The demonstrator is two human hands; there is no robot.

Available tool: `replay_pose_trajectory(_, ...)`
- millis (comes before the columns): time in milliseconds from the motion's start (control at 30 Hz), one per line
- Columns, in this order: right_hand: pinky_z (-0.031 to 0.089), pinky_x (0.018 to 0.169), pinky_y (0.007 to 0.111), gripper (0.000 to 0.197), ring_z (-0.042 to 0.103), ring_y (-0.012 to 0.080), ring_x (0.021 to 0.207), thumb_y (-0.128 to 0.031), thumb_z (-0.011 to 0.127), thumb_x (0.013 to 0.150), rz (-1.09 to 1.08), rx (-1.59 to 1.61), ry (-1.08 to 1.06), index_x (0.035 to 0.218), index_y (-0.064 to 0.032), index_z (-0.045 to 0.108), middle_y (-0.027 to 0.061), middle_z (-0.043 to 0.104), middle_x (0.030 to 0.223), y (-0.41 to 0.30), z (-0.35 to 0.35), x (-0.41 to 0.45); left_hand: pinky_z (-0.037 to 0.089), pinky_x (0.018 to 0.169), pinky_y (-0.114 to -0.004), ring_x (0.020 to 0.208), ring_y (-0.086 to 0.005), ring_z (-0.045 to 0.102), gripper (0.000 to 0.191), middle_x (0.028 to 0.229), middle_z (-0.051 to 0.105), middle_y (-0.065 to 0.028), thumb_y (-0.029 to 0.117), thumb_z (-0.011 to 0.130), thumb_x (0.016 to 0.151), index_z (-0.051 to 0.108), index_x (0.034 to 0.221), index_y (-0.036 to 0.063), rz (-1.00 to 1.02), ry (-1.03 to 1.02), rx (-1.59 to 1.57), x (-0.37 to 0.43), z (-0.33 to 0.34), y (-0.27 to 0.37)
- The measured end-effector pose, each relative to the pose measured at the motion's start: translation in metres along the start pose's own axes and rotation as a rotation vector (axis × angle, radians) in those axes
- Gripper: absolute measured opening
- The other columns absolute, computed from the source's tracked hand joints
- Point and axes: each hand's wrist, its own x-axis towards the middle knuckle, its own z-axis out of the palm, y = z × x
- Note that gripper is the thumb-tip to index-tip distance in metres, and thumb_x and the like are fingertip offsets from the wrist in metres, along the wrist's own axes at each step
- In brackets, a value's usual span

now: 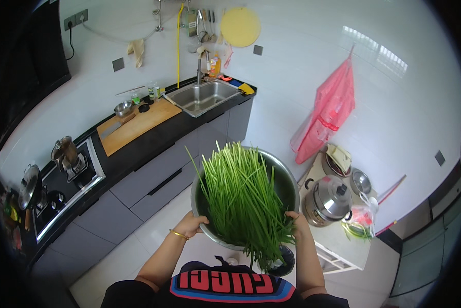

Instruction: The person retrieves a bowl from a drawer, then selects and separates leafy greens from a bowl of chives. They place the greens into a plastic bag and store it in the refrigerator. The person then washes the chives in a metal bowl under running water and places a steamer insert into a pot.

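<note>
A large stainless steel basin is held up in front of my body, above the floor. Long green Chinese chives fill most of it, pale stem ends towards the far rim. Their dark leaf tips droop over the near right rim. My left hand grips the rim at the near left, thumb over the edge. On the opposite side my right hand holds the rim, its thumb beside the leaves. Both hands' other fingers are mostly hidden under the basin.
A steel sink is set in the dark counter. Beside it lies a wooden cutting board bearing a cleaver. Pots stand on the gas stove. At right, a lidded steamer pot occupies a low table. A bin sits below.
</note>
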Motion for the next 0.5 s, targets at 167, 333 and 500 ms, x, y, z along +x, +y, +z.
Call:
replay_pose_trajectory(167, 0.051, 0.059, 0.036, 0.024, 0.059, 0.0237, 0.063, -0.009, 0.052, 0.074, 0.106, -0.018, -0.068, 0.09, 0.0077, 0.053, 0.0133, 0.059, 0.077, -0.047, 0.019, 0.112, 0.051, 0.07, -0.04, 0.083, -0.027, 0.058, 0.045, 0.099, 0.055, -0.0151, -0.006, 0.049, 0.067, 0.044, 0.111, -0.0026, 0.005, 0.067, -0.042, 0.079, -0.004, 0.042)
replay_pose_trajectory(333, 0.051, 0.06, 0.036, 0.023, 0.06, 0.0236, 0.066, -0.011, 0.054, 0.074, 0.181, -0.143, -0.083, 0.09, 0.0071, 0.054, 0.0134, 0.06, 0.078, -0.081, 0.058, 0.208, 0.052, 0.069, -0.042, 0.083, -0.0291, 0.059, 0.044, 0.098, 0.055, -0.0164, -0.004, 0.05, 0.068, 0.042, 0.111, -0.0038, -0.003, 0.137, -0.027, 0.157, -0.024, 0.088)
replay_pose_trajectory(500, 0.051, 0.063, 0.037, 0.025, 0.061, 0.0241, 0.069, -0.009, 0.054, 0.074, 0.18, -0.187, -0.127, 0.095, 0.0047, 0.053, 0.0129, 0.06, 0.083, -0.117, 0.094, 0.324, 0.052, 0.068, -0.043, 0.082, -0.03, 0.059, 0.042, 0.097, 0.055, -0.0169, -0.004, 0.05, 0.068, 0.044, 0.11, -0.0035, 0.005, 0.216, -0.064, 0.257, -0.048, 0.126)
